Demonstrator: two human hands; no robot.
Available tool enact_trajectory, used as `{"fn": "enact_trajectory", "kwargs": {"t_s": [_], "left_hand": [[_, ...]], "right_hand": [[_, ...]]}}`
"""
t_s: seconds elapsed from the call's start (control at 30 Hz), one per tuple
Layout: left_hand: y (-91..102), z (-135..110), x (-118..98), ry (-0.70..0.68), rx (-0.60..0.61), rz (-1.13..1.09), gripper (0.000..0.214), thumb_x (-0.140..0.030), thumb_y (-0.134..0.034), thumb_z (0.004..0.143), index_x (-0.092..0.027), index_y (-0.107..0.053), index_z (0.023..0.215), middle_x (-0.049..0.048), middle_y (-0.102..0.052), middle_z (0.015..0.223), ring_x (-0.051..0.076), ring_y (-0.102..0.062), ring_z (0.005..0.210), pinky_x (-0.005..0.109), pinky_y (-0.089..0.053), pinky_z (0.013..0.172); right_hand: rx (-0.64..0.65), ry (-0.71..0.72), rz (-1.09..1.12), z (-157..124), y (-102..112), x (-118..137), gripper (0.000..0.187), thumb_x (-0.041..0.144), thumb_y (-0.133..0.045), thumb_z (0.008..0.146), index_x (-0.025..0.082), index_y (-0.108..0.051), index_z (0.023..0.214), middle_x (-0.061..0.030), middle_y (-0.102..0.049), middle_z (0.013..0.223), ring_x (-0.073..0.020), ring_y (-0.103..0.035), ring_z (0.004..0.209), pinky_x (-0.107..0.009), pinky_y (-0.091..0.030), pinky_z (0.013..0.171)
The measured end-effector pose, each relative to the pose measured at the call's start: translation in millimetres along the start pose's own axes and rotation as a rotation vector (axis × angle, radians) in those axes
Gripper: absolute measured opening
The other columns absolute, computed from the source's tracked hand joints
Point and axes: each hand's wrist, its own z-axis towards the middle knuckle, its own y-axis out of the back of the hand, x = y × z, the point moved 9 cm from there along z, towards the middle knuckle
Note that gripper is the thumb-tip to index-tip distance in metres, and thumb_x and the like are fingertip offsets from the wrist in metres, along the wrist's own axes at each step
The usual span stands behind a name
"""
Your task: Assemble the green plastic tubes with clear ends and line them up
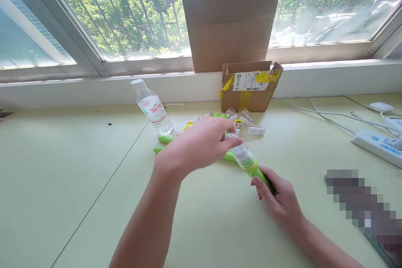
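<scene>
My right hand (279, 197) is wrapped round a light-green handle (256, 172), which tilts up and to the left. A clear ribbed plastic tube (243, 155) sits on the upper end of that handle, with a thin yellow ring where they meet. Reaching across from the left, my left hand (204, 140) has its thumb and fingers closed on the tube's upper end, which they partly hide. Behind and under my left hand lie more green handles (165, 139), partly covered. Several clear tubes (255, 130) and yellow rings (189, 125) are heaped just beyond.
A water bottle (153, 111) with a white cap stands at the left of the heap. Behind it all is an open cardboard box (248, 92) against the sill. A power strip (377, 144) with cables lies at right, near a pixelated object (361, 209).
</scene>
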Motion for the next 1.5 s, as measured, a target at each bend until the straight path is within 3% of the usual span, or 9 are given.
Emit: {"fn": "enact_trajectory", "kwargs": {"t_s": [0.23, 0.5, 0.73, 0.87, 1.07, 1.27, 1.4, 1.5], "left_hand": [[0.1, 0, 0, -0.029, 0.012, -0.039, 0.023, -0.041, -0.048, 0.085, -0.027, -0.062, 0.096, 0.0002, -0.06, 0.077, 0.014, -0.054, 0.066, 0.025, -0.034, 0.053], [-0.4, -2, -2, -0.031, 0.056, -0.09, 0.022, -0.04, -0.049, 0.084, -0.026, -0.061, 0.096, 0.0012, -0.06, 0.076, 0.015, -0.053, 0.067, 0.025, -0.033, 0.053], [-1.6, -2, 3, 0.06, 0.035, -0.073, 0.04, -0.061, -0.044, 0.081, -0.022, -0.056, 0.084, 0.0012, -0.055, 0.071, 0.014, -0.048, 0.058, 0.027, -0.029, 0.049], [-6.2, 0, 8, 0.08, 0.038, -0.03, 0.044, -0.063, -0.041, 0.082, -0.021, -0.05, 0.071, 0.001, -0.052, 0.068, 0.013, -0.043, 0.053, 0.028, -0.026, 0.048], [-7.4, 4, 2, 0.024, 0.038, -0.004, 0.037, -0.055, -0.044, 0.084, -0.021, -0.05, 0.07, 0.0007, -0.051, 0.066, 0.013, -0.044, 0.054, 0.028, -0.026, 0.049], [-8.9, 3, -2, -0.028, 0.098, -0.056, 0.025, -0.045, -0.048, 0.083, -0.023, -0.059, 0.083, 0.0001, -0.056, 0.072, 0.013, -0.049, 0.06, 0.026, -0.03, 0.051], [-6.0, 0, -6, -0.042, 0.103, -0.1, 0.025, -0.045, -0.052, 0.081, -0.025, -0.061, 0.09, -0.0001, -0.058, 0.076, 0.012, -0.049, 0.06, 0.025, -0.031, 0.051], [-5.4, 0, -6, -0.015, 0.09, -0.109, 0.034, -0.056, -0.051, 0.079, -0.024, -0.061, 0.087, 0.0002, -0.056, 0.072, 0.012, -0.048, 0.058, 0.026, -0.029, 0.049]], "right_hand": [[0.018, 0.011, 0.001, -1, -2, 0, 0.017, 0.029, -0.048, 0.092, 0.018, -0.057, 0.102, 0.0034, -0.047, 0.062, -0.0106, -0.042, 0.05, -0.023, -0.035, 0.047], [0.075, 0.018, 0.026, -2, -4, 2, 0.018, 0.029, -0.043, 0.094, 0.018, -0.055, 0.1, 0.0033, -0.044, 0.061, -0.0103, -0.038, 0.048, -0.024, -0.032, 0.044], [-0.148, 0.145, -0.116, -3, 11, 16, 0.016, 0.022, -0.059, 0.085, 0.022, -0.058, 0.1, 0.0024, -0.052, 0.067, -0.0106, -0.042, 0.053, -0.022, -0.037, 0.047], [-0.247, 0.153, -0.189, -3, 18, 17, 0.017, 0.022, -0.062, 0.082, 0.022, -0.058, 0.099, 0.0015, -0.056, 0.072, -0.0112, -0.046, 0.056, -0.023, -0.04, 0.05], [-0.129, 0.111, -0.126, -1, 10, 13, 0.017, 0.025, -0.055, 0.087, 0.019, -0.061, 0.102, 0.0031, -0.049, 0.062, -0.0101, -0.041, 0.049, -0.022, -0.036, 0.044], [0.005, 0.076, -0.038, -3, 1, 8, 0.018, 0.027, -0.047, 0.091, 0.018, -0.059, 0.102, 0.0037, -0.047, 0.059, -0.0093, -0.04, 0.045, -0.022, -0.034, 0.042], [-0.088, 0.106, -0.106, -2, 7, 13, 0.016, 0.027, -0.053, 0.088, 0.019, -0.059, 0.101, 0.0029, -0.049, 0.061, -0.0101, -0.04, 0.049, -0.022, -0.036, 0.044], [-0.18, 0.141, -0.16, -2, 13, 17, 0.015, 0.024, -0.058, 0.085, 0.021, -0.058, 0.1, 0.0017, -0.054, 0.067, -0.0107, -0.044, 0.053, -0.022, -0.038, 0.047]]}}
